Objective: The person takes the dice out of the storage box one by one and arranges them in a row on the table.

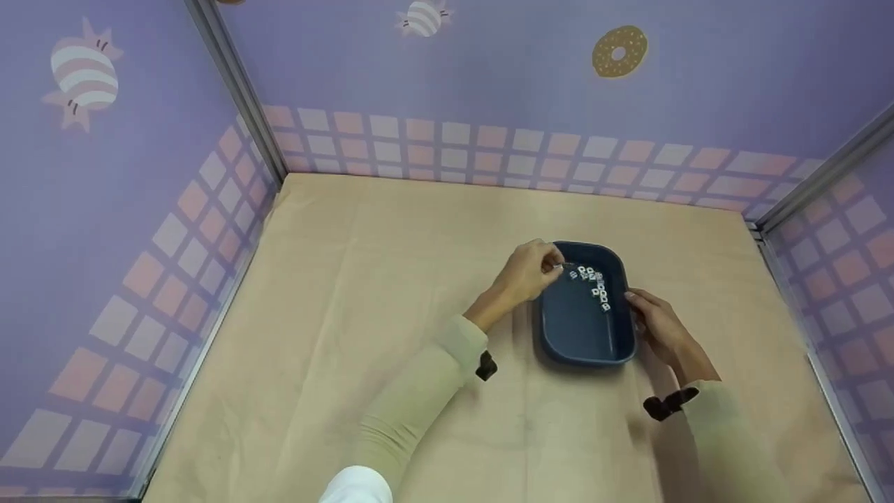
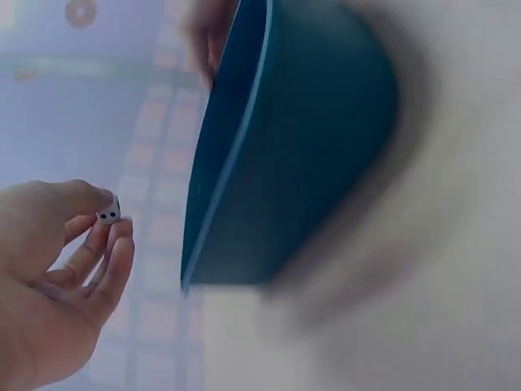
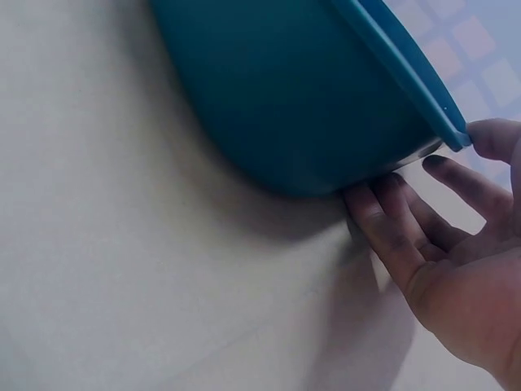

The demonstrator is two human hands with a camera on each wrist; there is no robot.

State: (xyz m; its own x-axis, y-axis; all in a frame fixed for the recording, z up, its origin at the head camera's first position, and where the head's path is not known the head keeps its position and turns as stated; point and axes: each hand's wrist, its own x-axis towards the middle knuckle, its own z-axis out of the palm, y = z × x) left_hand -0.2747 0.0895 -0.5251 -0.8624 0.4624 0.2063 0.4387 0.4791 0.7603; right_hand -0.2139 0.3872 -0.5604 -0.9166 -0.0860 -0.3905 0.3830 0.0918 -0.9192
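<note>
A dark blue plastic basin (image 1: pixel 580 342) stands on the table, with several small white dice (image 1: pixel 602 293) lying inside toward its far right part. Over the basin's far left rim, my left hand (image 1: pixel 529 272) pinches one die (image 2: pixel 109 213) between thumb and fingertips; black pips show on it in the left wrist view. At the basin's right side, my right hand (image 1: pixel 656 323) holds the wall. In the right wrist view its thumb touches the rim and its other fingers lie against the outside, low down.
A beige cloth (image 1: pixel 391 279) covers the table. Purple panels with pink and white checks (image 1: pixel 447 143) enclose it at the back and both sides, joined by metal posts (image 1: pixel 241 91). Dark straps (image 1: pixel 487 365) sit at both wrists.
</note>
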